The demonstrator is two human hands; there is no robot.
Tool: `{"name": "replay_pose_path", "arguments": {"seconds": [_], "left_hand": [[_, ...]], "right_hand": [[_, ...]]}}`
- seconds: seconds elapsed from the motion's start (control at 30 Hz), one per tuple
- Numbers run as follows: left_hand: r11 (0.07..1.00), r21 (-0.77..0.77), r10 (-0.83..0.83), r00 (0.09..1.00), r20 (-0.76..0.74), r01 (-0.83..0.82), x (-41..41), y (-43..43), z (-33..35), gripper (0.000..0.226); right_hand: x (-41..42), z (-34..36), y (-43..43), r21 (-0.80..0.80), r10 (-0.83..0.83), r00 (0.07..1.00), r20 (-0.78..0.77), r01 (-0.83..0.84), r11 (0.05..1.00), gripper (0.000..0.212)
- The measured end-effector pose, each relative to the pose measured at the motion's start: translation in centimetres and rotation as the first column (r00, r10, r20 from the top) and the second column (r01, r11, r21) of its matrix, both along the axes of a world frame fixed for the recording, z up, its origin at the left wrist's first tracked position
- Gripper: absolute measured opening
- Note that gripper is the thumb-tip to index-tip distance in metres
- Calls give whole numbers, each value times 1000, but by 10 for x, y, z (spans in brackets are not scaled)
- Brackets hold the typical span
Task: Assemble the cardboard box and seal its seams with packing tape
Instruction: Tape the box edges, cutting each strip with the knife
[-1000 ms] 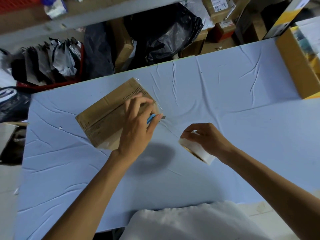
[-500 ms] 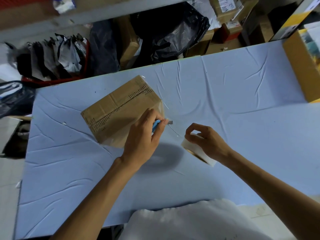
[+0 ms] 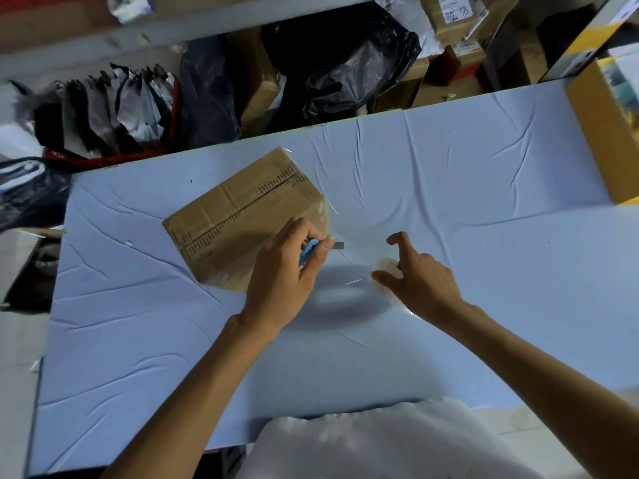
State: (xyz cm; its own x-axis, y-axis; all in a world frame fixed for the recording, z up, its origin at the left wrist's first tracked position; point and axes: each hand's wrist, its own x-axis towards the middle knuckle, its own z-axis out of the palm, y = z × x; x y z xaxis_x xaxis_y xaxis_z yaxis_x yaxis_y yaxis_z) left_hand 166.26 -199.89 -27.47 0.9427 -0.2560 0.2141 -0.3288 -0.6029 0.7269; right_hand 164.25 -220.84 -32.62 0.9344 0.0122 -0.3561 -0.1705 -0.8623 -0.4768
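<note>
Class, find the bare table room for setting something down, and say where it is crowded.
Bare: the table between the right hand and the yellow box; also near-left, this side of the cardboard box. Crowded: around the left hand, its blue cutter and the tape roll.

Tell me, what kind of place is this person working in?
Probably a packing or shipping stockroom: labelled parcels are piled behind the table, black plastic bags lie among them, and a cardboard box sits on the table.
</note>
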Motion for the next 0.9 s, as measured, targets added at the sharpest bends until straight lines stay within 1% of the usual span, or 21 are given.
{"name": "replay_pose_path", "arguments": {"seconds": [0.1,0.17,0.23,0.33,0.4,0.5,0.53,0.63,0.67,0.7,0.73,0.77,0.83,0.9], "left_hand": [[1000,24,3,1000,-15,-3,-2,1,-3,24],[1000,7,-7,995,-103,8,-4,2,-8,26],[1000,20,-4,973,-232,9,-6,2,-20,29],[997,71,54,909,-413,-27,-13,2,-50,33],[989,109,147,833,-533,-104,-17,2,-71,32],[955,236,288,741,-606,-178,-25,0,-97,30],[950,244,308,715,-628,-195,-27,-1,-106,26],[912,158,372,604,-705,-377,-32,-4,-120,12],[908,184,394,613,-685,-377,-34,-4,-123,10],[912,280,410,676,-612,-299,-36,-3,-123,19],[899,369,415,721,-555,-234,-37,-2,-126,31],[891,406,407,754,-516,-203,-39,-2,-125,37],[893,432,360,779,-513,-127,-41,-2,-119,44],[888,460,286,795,-534,-11,-37,-1,-106,56]], "right_hand": [[2,-4,0,-99,-54,996,77,62,993,50],[3,-6,1,-142,-68,983,171,93,985,45],[7,-10,-1,-163,-78,972,222,116,980,43],[14,-18,-6,-220,-35,982,187,77,973,52],[15,-23,-5,-232,8,989,148,27,972,61],[12,-31,-1,-250,37,995,90,-14,968,73],[11,-34,0,-258,34,997,69,-15,966,76],[9,-42,1,-281,39,999,32,-28,959,83],[8,-44,0,-285,41,999,34,-29,958,84],[7,-45,0,-287,42,999,35,-30,957,84],[6,-45,0,-289,45,999,29,-35,957,85],[6,-46,0,-291,51,999,18,-44,956,86],[5,-43,0,-287,57,998,-34,-64,956,89],[11,-33,2,-279,58,992,-116,-89,956,84]]}}
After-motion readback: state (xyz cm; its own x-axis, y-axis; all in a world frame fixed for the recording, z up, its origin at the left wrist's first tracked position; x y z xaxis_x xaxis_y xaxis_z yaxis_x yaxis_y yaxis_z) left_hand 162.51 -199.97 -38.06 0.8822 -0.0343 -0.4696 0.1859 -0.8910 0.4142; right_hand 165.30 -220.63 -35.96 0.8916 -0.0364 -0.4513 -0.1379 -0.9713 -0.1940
